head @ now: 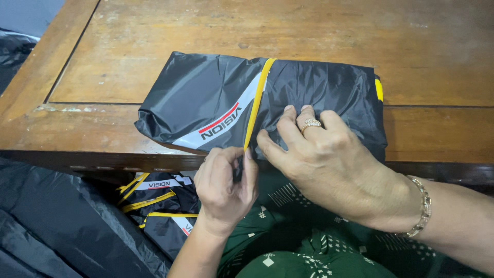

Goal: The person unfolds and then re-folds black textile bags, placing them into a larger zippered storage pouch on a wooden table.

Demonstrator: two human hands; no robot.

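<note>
A folded black garment [206, 95] of shiny fabric, with a white and red stripe and a yellow trim line, lies on the wooden table [309, 36] at its near edge. My left hand [224, 188] pinches the garment's near edge just below the yellow trim, fingers closed on the fabric. My right hand [321, 159], with a ring and a bracelet, presses down on the garment's right half, fingertips beside the trim.
Below the table edge, at my left, lie several more folded black garments [162, 206] with yellow trim. Black plastic sheeting [56, 226] covers the floor at the lower left. My lap in green patterned cloth [309, 247] is under my hands.
</note>
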